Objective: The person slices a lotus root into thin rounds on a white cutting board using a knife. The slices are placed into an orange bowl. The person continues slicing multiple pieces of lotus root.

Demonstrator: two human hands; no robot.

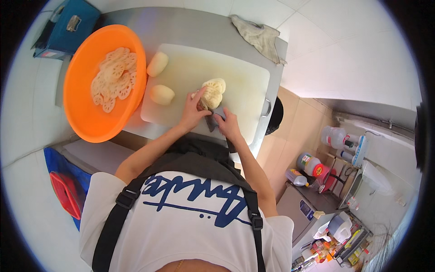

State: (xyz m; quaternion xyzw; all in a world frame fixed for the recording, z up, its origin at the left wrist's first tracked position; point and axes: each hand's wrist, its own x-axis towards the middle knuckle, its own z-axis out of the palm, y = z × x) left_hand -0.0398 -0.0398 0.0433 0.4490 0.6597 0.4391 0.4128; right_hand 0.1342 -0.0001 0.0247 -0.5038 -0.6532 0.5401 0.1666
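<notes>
A white cutting board [238, 81] lies on the steel table. My right hand [228, 125] holds a broad-bladed cleaver [212, 124] low over the board's near part. My left hand [193, 110] rests at the cut lotus root, fingertips touching it beside the blade. Sliced lotus root [214, 92] lies in an overlapping pile just beyond the blade. Two peeled, uncut lotus root pieces, one upper [158, 64] and one lower [162, 95], lie at the board's left side. An orange plastic basin [80, 102] to the left holds many lotus root slices [115, 76].
A grey rag [260, 35] lies at the steel table's [136, 17] back right corner. A blue box [64, 29] stands behind the basin. The board has a metal handle [266, 108] at right. Plastic jugs [309, 163] stand on a counter farther right; a red basket [64, 193] is lower left.
</notes>
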